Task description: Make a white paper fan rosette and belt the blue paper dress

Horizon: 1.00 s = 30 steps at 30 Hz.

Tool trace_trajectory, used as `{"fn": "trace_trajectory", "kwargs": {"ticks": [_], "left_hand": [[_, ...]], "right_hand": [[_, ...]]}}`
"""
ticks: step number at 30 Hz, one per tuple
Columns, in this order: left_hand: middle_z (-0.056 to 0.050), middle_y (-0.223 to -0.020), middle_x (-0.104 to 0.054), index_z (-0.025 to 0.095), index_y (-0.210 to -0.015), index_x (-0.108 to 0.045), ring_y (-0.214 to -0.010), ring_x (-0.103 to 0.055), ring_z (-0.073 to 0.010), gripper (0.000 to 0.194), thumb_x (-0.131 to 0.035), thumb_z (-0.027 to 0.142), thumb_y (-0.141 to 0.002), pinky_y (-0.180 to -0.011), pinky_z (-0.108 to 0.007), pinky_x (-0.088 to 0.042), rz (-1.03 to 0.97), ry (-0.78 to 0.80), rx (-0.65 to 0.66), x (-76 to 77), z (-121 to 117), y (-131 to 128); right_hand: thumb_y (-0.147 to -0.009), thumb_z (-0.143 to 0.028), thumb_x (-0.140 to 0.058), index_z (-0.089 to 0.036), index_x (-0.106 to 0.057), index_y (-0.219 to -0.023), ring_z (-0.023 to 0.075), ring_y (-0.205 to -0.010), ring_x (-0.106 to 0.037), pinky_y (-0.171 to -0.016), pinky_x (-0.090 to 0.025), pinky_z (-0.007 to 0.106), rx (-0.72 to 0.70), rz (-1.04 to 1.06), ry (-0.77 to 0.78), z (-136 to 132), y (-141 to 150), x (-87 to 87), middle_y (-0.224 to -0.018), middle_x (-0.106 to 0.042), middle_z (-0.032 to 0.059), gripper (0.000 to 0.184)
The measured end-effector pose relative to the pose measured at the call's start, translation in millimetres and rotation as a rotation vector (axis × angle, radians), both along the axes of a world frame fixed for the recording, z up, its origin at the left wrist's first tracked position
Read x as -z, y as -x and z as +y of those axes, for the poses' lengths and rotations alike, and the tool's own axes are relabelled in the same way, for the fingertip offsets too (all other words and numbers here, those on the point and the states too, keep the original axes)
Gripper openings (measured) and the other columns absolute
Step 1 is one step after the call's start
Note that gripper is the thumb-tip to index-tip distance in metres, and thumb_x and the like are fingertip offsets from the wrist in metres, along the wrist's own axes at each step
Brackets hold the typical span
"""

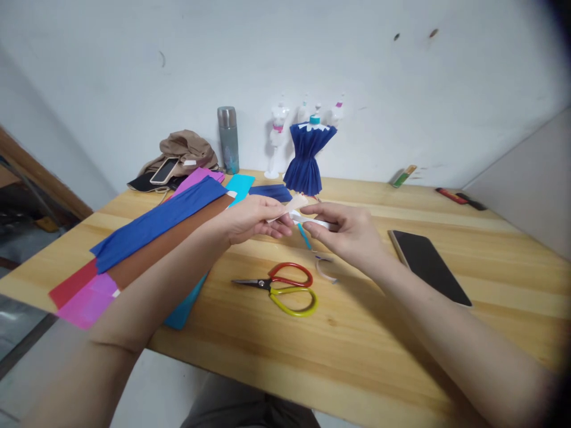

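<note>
My left hand (252, 219) is closed in a pinch on a small beige strip of tape or paper (292, 207), held above the wooden table (370, 333). My right hand (345, 229) is closed round a small white roll or strip (314, 222) that meets the beige piece. The two hands nearly touch. A thin blue sliver (304, 236) lies just below them. Red and yellow handled scissors (285, 285) lie shut on the table in front of the hands.
Long coloured paper strips (147, 238) fan over the left edge. A dark phone (428, 266) lies right. At the back stand a blue pleated paper dress on a small mannequin (307, 157), a grey flask (228, 139), a brown cloth bundle (182, 151) and pens (459, 198).
</note>
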<state>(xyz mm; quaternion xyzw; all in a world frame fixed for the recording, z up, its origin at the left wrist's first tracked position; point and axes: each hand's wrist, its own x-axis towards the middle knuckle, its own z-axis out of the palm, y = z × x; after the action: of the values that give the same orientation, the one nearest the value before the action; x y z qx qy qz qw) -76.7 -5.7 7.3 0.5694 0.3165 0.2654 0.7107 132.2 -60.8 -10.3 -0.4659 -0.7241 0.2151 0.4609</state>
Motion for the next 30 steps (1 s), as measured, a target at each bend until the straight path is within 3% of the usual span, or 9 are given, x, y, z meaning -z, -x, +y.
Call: {"fn": "trace_trajectory", "kwargs": {"ticks": [5, 15, 24, 27, 30], "left_hand": [[-0.007, -0.072, -0.069, 0.008, -0.073, -0.070, -0.070, -0.070, -0.0137, 0.021, -0.070, 0.024, -0.087, -0.071, -0.027, -0.054, 0.024, -0.021, -0.028, -0.5, -1.5, -1.4], [-0.006, -0.066, -0.068, 0.009, -0.067, -0.068, -0.062, -0.065, -0.0109, 0.020, -0.068, 0.018, -0.086, -0.066, -0.025, -0.050, 0.118, -0.088, -0.109, -5.6, -6.6, -4.2], [-0.005, -0.062, -0.068, 0.008, -0.063, -0.070, -0.055, -0.061, -0.0083, 0.020, -0.068, 0.010, -0.083, -0.060, -0.021, -0.046, 0.126, -0.132, -0.144, -7.9, -3.8, -1.8], [-0.005, -0.061, -0.068, 0.008, -0.063, -0.070, -0.055, -0.061, -0.0087, 0.020, -0.071, 0.013, -0.082, -0.060, -0.021, -0.046, 0.123, -0.139, -0.142, -6.4, -0.5, 0.1], [-0.006, -0.060, -0.068, 0.008, -0.062, -0.070, -0.055, -0.061, -0.0095, 0.020, -0.072, 0.012, -0.081, -0.062, -0.023, -0.047, 0.101, -0.120, -0.143, -5.2, 1.9, 1.5]], "right_hand": [[-0.080, -0.032, -0.067, -0.019, -0.075, -0.094, 0.0264, -0.085, -0.075, -0.073, -0.062, 0.040, -0.024, -0.027, -0.016, -1.0, 1.6, -0.1, -0.099, -0.079, 0.0088, 0.021], [-0.082, -0.033, -0.065, -0.021, -0.075, -0.096, 0.0240, -0.075, -0.072, -0.067, -0.059, 0.038, -0.007, -0.081, -0.036, -0.6, 1.2, 1.7, -0.089, -0.079, 0.0073, 0.021], [-0.081, -0.033, -0.066, -0.020, -0.075, -0.095, 0.0276, -0.086, -0.074, -0.071, -0.061, 0.041, -0.009, -0.041, -0.009, -0.7, -0.8, -2.6, -0.095, -0.078, 0.0092, 0.021], [-0.081, -0.032, -0.067, -0.021, -0.076, -0.096, 0.0268, -0.083, -0.074, -0.067, -0.061, 0.039, -0.011, -0.030, 0.008, -1.0, -1.6, -3.7, -0.095, -0.078, 0.0086, 0.021], [-0.081, -0.033, -0.068, -0.021, -0.077, -0.098, 0.0221, -0.069, -0.071, -0.056, -0.058, 0.034, 0.006, -0.026, 0.023, -0.5, -2.8, -3.2, -0.091, -0.078, 0.0072, 0.022]]}}
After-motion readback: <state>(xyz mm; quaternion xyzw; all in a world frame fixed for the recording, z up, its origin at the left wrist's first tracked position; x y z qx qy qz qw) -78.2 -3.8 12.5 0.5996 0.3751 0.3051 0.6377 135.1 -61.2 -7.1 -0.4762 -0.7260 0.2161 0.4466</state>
